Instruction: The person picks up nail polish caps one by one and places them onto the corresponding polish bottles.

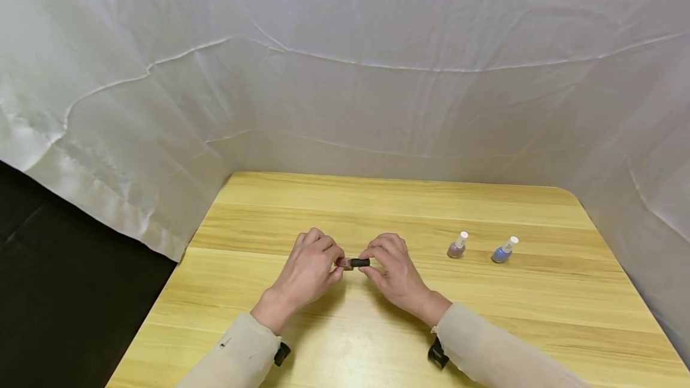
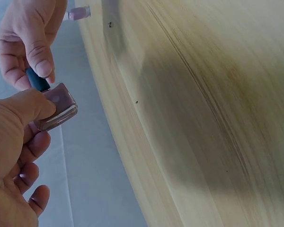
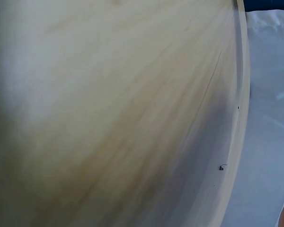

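A nail polish bottle [image 2: 65,97] with brownish-pink polish and a black cap [image 1: 360,263] lies sideways between my two hands, over the middle of the table. My left hand [image 1: 307,267] pinches the glass body between thumb and fingers, its other fingers loosely curled in the left wrist view. From the other side, my right hand [image 1: 398,273] grips the black cap with thumb and fingertips. Cap and bottle are in line, with the cap at the bottle's neck. Only slivers of a hand show at the right edge of the right wrist view.
To the right on the wooden table [image 1: 334,340] stand a mauve nail polish bottle [image 1: 456,249] and a blue one [image 1: 501,254], both white-capped. Pale cloth [image 1: 377,106] hangs behind the table and along its sides. A dark area [image 1: 59,292] lies beyond the left edge.
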`<state>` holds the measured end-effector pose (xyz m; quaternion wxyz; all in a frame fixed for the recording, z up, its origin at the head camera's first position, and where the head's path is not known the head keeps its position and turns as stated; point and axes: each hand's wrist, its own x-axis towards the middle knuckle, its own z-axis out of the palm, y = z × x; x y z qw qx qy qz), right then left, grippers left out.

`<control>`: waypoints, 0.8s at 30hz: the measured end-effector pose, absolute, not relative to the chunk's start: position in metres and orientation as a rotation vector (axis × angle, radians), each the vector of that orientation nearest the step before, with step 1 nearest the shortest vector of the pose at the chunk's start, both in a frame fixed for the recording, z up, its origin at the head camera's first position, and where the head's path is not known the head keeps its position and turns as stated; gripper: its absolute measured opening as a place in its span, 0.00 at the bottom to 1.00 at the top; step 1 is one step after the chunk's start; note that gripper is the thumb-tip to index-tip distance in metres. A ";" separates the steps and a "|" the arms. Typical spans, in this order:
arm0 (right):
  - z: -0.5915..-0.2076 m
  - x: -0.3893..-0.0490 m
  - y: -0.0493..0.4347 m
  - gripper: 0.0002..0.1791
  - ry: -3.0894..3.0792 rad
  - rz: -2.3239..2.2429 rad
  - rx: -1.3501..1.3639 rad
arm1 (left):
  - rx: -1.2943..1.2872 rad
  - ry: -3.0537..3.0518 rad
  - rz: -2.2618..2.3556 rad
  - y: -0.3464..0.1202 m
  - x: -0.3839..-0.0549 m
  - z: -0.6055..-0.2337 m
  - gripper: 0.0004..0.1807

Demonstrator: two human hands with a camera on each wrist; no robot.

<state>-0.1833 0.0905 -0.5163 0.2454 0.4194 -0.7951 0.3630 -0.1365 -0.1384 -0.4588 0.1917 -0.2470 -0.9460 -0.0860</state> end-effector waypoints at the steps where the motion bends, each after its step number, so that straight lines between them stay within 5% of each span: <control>1: -0.517 -0.184 0.091 0.15 -2.165 0.986 1.144 | -0.692 -2.656 -0.239 -0.138 -0.136 -0.459 0.05; 24: -0.515 -0.185 0.094 0.11 -2.190 0.887 1.186 | -0.719 -2.621 -0.174 -0.138 -0.137 -0.462 0.06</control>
